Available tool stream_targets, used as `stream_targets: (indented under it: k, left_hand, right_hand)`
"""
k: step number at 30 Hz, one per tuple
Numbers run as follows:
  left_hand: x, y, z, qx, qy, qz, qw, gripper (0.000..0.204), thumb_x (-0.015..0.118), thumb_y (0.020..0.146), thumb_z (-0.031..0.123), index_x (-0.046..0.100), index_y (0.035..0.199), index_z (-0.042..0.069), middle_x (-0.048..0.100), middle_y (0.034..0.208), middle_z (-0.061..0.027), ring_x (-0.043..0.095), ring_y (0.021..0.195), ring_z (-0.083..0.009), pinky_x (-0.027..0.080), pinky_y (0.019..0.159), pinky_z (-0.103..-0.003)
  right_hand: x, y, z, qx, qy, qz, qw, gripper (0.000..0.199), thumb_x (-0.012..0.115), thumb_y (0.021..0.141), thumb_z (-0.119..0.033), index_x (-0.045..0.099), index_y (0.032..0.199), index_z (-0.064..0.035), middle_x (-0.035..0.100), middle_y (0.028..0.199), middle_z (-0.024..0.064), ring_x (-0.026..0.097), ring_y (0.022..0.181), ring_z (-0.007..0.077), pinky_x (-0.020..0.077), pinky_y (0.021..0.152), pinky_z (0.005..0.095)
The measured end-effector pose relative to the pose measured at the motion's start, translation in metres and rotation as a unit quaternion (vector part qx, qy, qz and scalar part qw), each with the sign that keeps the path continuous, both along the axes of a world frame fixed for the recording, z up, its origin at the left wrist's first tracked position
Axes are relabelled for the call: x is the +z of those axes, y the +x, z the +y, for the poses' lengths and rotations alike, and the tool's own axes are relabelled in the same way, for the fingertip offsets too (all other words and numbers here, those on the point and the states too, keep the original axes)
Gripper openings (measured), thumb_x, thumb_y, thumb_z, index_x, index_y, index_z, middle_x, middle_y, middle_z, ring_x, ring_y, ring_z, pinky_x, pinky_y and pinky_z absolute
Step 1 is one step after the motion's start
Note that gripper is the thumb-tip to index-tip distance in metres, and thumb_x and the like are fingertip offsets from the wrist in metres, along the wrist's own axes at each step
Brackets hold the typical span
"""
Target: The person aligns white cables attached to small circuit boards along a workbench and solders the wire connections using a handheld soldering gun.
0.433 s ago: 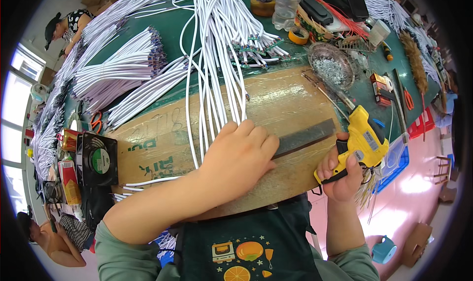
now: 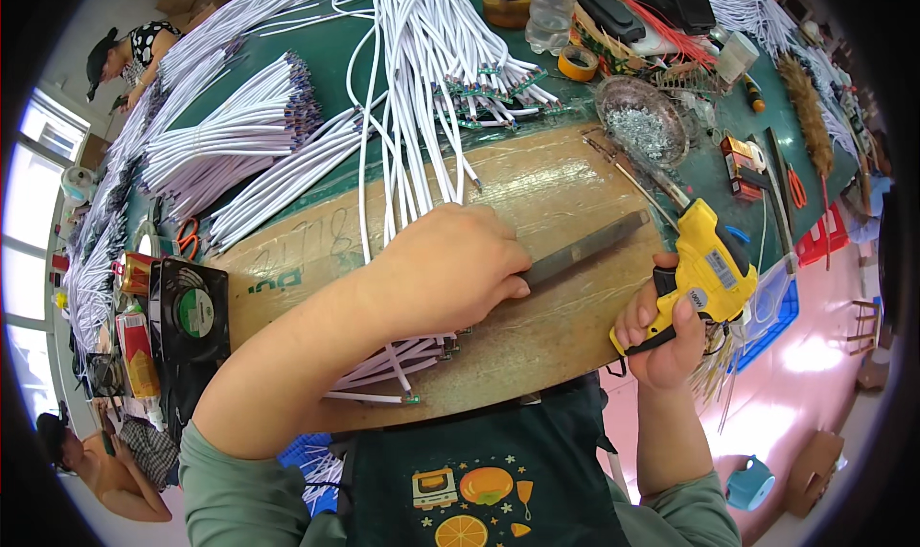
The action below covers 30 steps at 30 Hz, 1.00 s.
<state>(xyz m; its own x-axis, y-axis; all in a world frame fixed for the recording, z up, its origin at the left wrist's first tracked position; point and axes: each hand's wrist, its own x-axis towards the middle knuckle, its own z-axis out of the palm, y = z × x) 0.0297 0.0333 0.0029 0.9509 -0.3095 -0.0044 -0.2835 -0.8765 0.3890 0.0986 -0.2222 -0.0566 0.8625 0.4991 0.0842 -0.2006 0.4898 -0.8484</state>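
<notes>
My left hand (image 2: 458,264) is closed over several white cables (image 2: 407,187) that run toward me from a large bundle at the far side; the hand hides the grip itself. More cable ends with small green circuit boards (image 2: 410,398) show below my left forearm. Against the fingertips of that hand lies a dark flat metal bar (image 2: 589,250), resting on the brown cardboard sheet (image 2: 537,355). My right hand (image 2: 661,341) is wrapped round the handle of a yellow and black soldering gun (image 2: 709,259), its tip pointing away from me toward a round metal dish (image 2: 644,125).
A black fan (image 2: 189,309) stands at the left edge, near orange-handled scissors (image 2: 189,238). Bundled white cables (image 2: 230,139) lie far left. Yellow tape (image 2: 578,64), a bottle (image 2: 553,15) and a small box (image 2: 746,171) sit at the far right. Two other people are at the left.
My left hand has moved away from me and slightly left. Cable ends with green boards now show below my forearm. The metal bar has shifted slightly away; the soldering gun is nearly still.
</notes>
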Motion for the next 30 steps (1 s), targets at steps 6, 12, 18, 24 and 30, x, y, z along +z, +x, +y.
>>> stream_targets:
  k: [6, 12, 18, 24, 30]
  left_hand:
    - [0.0, -0.012, 0.015, 0.079, -0.069, -0.142, 0.984, 0.022, 0.071, 0.083, 0.025, 0.069, 0.095, 0.006, 0.065, 0.089, -0.011, 0.062, 0.083, -0.0301, 0.05, 0.075, -0.039]
    - [0.015, -0.039, 0.018, 0.302, -0.061, 0.003, 0.951, 0.032, 0.073, 0.084, 0.026, 0.067, 0.107, 0.004, 0.065, 0.08, -0.0108, 0.061, 0.068, -0.0208, 0.049, 0.064, -0.033]
    - [0.018, -0.044, 0.011, 0.289, -0.244, 0.182, 0.908, 0.034, 0.074, 0.085, 0.021, 0.066, 0.114, 0.006, 0.061, 0.075, -0.0019, 0.055, 0.067, -0.0086, 0.047, 0.063, -0.027]
    - [0.012, -0.047, 0.005, 0.273, -0.299, 0.165, 0.899, 0.03, 0.073, 0.084, 0.016, 0.065, 0.112, 0.007, 0.061, 0.075, -0.0001, 0.055, 0.068, -0.0063, 0.046, 0.062, -0.025]
    - [0.023, -0.046, -0.004, 0.316, -0.243, 0.193, 0.897, 0.031, 0.073, 0.083, 0.018, 0.064, 0.111, 0.007, 0.064, 0.073, -0.0036, 0.058, 0.063, -0.0102, 0.046, 0.06, -0.026]
  right_hand:
    - [-0.001, 0.0, 0.001, 0.004, 0.005, 0.005, 1.0, 0.056, 0.057, 0.093, -0.039, 0.041, 0.131, -0.0003, 0.05, 0.069, 0.003, 0.045, 0.05, 0.0108, 0.0416, 0.046, 0.0264]
    - [-0.002, 0.0, -0.001, 0.007, 0.0, 0.004, 1.0, 0.056, 0.056, 0.093, -0.039, 0.041, 0.131, -0.0004, 0.05, 0.069, 0.0028, 0.045, 0.049, 0.0108, 0.0414, 0.045, 0.0261]
    - [-0.001, 0.0, 0.0, 0.01, 0.022, 0.012, 1.0, 0.056, 0.057, 0.093, -0.036, 0.04, 0.131, 0.0011, 0.051, 0.069, 0.0036, 0.048, 0.05, 0.0117, 0.0429, 0.046, 0.0273]
    - [-0.003, 0.001, 0.0, 0.011, 0.038, 0.02, 0.999, 0.055, 0.059, 0.092, -0.033, 0.04, 0.13, 0.0028, 0.053, 0.069, 0.0046, 0.05, 0.051, 0.0125, 0.0446, 0.048, 0.0285]
    - [-0.002, 0.001, 0.001, 0.007, 0.041, 0.023, 0.999, 0.056, 0.059, 0.092, -0.033, 0.041, 0.13, 0.0027, 0.053, 0.069, 0.0045, 0.05, 0.05, 0.0127, 0.0442, 0.047, 0.0284]
